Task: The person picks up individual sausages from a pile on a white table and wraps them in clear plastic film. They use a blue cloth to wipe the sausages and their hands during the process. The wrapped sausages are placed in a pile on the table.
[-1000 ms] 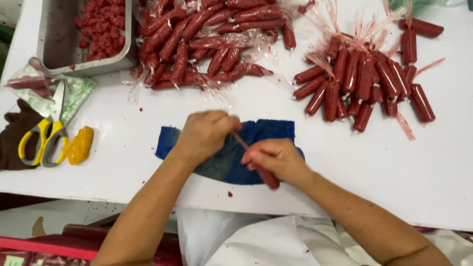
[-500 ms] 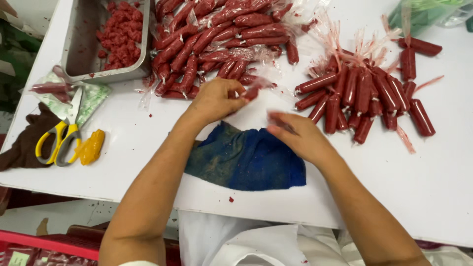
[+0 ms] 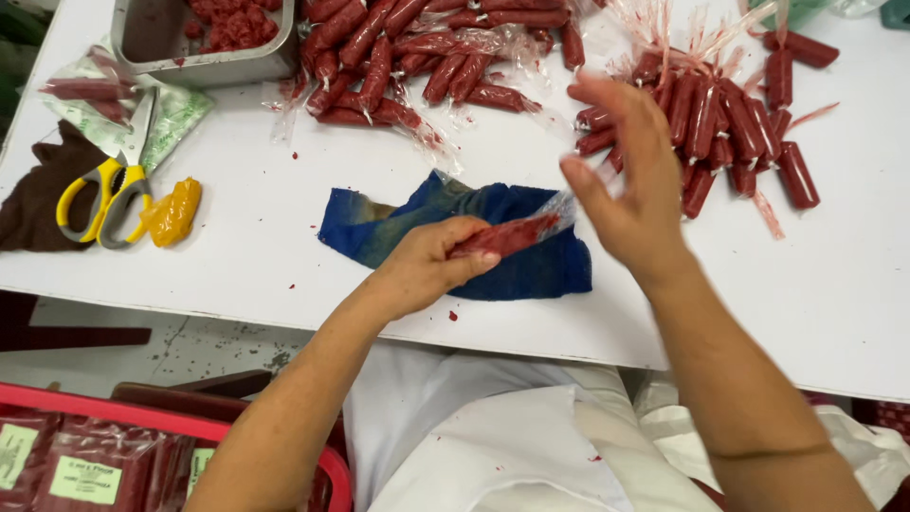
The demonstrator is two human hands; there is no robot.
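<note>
Red sausage in clear plastic wrap point(image 3: 507, 234), held over a blue cloth point(image 3: 531, 270)

It lies nearly level, tilted slightly up to the right, its loose plastic end sticking out; the crumpled, stained cloth lies flat on the white table.

Two bare forearms reach in from the near edge. The left hand point(image 3: 427, 261) is curled, palm down, thumb and fingertips pinched closed. The right hand point(image 3: 626, 180) is raised just to its right and farther away, open, fingers spread and slightly blurred.
</note>
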